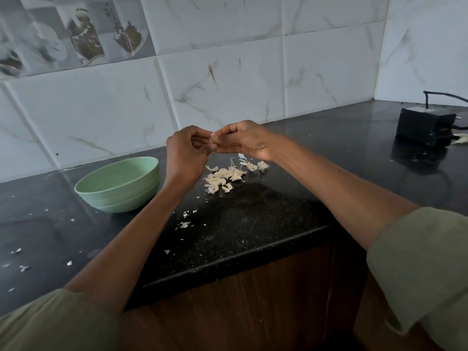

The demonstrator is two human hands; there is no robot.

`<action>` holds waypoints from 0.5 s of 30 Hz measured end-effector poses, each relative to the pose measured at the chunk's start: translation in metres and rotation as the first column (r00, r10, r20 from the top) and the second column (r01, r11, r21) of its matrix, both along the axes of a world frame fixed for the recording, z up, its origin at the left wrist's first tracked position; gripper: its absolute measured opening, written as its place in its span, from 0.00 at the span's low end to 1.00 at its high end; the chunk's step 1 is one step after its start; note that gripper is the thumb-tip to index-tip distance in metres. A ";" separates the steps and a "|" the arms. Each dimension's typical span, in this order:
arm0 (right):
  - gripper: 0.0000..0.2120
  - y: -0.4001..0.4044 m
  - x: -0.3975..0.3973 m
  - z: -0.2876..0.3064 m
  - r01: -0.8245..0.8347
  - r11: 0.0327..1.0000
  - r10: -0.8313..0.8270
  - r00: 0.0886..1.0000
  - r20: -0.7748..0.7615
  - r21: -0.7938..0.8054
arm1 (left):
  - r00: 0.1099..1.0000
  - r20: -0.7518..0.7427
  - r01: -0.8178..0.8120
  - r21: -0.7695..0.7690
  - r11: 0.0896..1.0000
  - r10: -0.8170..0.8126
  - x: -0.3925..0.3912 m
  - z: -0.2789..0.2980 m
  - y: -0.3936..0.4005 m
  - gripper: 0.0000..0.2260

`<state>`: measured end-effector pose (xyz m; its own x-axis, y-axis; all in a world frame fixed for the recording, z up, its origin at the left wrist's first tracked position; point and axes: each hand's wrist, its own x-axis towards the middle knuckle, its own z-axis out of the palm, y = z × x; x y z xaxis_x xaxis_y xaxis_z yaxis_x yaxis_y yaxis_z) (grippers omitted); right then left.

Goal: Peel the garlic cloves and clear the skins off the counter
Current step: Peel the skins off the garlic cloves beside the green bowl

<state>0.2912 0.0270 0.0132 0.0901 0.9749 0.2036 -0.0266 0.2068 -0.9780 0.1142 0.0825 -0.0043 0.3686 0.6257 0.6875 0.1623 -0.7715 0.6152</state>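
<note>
The peeling looks partly done. A heap of cloves and skins (228, 177) lies on the dark counter (253, 224) at the frame's centre, and which pieces in it are already peeled is too small to tell. Loose skin flakes (184, 224) dot the counter toward the lower left, so the clearing seems not yet begun. The green bowl (119, 184) at centre left shows nothing inside from here. Both forearms reach up from the bottom corners and meet above the heap. The left hand (186, 153) and right hand (244, 141) each pinch one garlic clove (214, 141) between curled fingertips, held clear of the counter.
</note>
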 end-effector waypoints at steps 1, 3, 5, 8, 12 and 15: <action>0.08 0.000 -0.001 -0.001 0.017 1.000 -0.017 0.998 0.063 0.004 | 1.000 -0.004 -0.022 0.016 1.000 0.022 0.001 -0.001 -0.001 0.07; 0.13 0.001 -0.002 -0.004 0.077 0.996 -0.082 0.978 0.192 0.037 | 0.998 -0.017 -0.056 0.038 0.998 0.057 0.002 -0.002 -0.001 0.06; 0.14 0.003 -0.004 -0.006 0.140 0.984 -0.173 0.913 0.370 0.113 | 0.997 -0.037 -0.061 0.032 0.998 0.063 0.002 -0.004 0.000 0.06; 0.14 0.005 -0.010 -0.006 0.191 0.967 -0.255 0.751 0.609 0.170 | 0.997 -0.059 -0.056 0.003 0.998 0.056 0.000 -0.004 0.002 0.06; 0.15 0.012 -0.013 -0.008 0.245 0.967 -0.230 0.698 0.678 0.076 | 1.000 -0.009 0.021 -0.085 0.996 -0.022 0.001 -0.003 -0.005 0.08; 0.14 0.014 -0.017 -0.010 0.273 0.952 -0.287 0.657 0.697 0.134 | 0.999 0.036 0.042 -0.219 0.975 -0.035 0.005 -0.003 -0.004 0.07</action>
